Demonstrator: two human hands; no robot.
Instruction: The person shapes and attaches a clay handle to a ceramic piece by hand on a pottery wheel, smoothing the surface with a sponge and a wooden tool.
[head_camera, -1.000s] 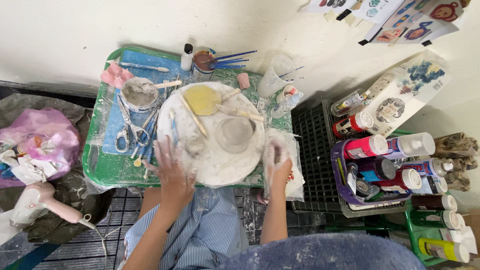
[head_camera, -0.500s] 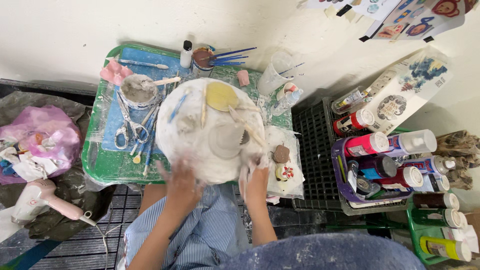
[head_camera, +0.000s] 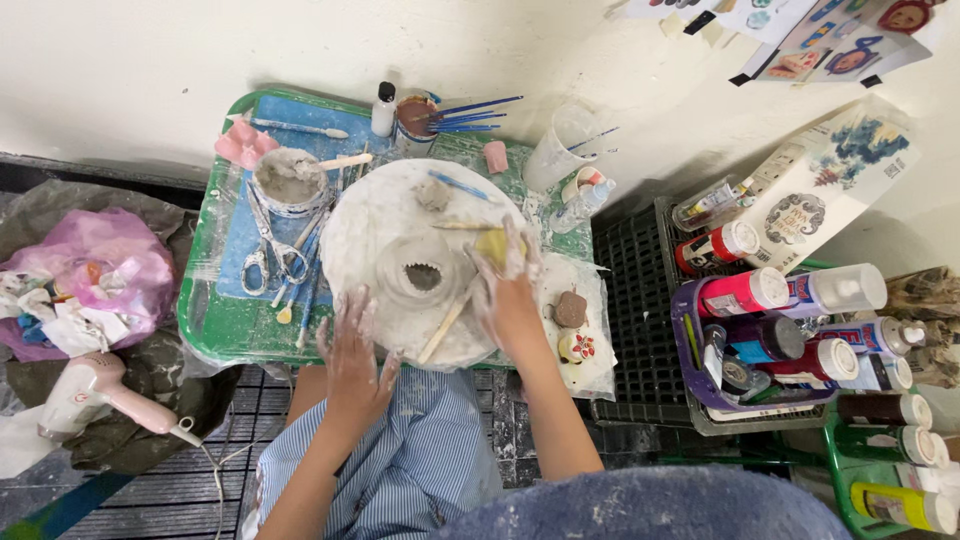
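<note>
Since 0.5 s back I see the round board (head_camera: 420, 255) turned, left hand (head_camera: 352, 350) flat on its rim, right hand (head_camera: 508, 285) gripping yellow sponge (head_camera: 492, 245) beside the half-formed, ragged-rimmed clay pot (head_camera: 422, 277) at centre.

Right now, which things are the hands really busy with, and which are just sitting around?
In use:
- left hand on the edge of the round white turntable
- right hand by the yellow sponge
- small clay pot in the middle
- wooden stick

Lying about:
- scissors
- pink hair dryer
- paint bottles
- cup of brushes
</note>
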